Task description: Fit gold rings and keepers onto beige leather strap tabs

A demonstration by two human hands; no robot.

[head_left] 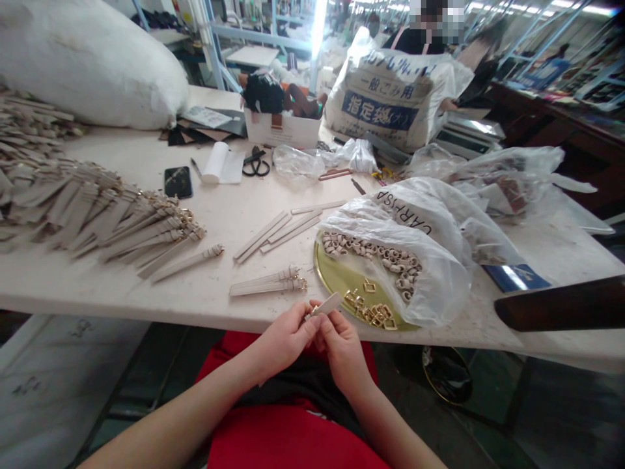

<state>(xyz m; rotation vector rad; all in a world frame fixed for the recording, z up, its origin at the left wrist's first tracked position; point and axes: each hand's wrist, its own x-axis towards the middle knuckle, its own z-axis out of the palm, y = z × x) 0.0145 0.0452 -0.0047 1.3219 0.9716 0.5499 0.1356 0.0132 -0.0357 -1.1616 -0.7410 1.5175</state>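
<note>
Both hands meet at the table's front edge, fingers closed around one pale beige strap [329, 303] with a bit of gold metal at its near end. My left hand [290, 331] pinches the buckle end, and my right hand [340, 340] grips the strap beside it. The fingers partly hide the buckle. Just beyond lie a few buckled straps [266, 284] and several plain strips [278, 231]. To the right, a round gold-coloured tray [332, 270] carries loose gold buckles [375, 314] and many small beige loops [398, 260].
A large pile of buckled straps [88, 202] covers the left side. A clear plastic bag [430, 228] overlaps the tray. Farther back are a phone [178, 182], a paper roll [215, 163], scissors [256, 163], a white box [283, 128] and a big printed sack [385, 98]. Another person stands behind the sack.
</note>
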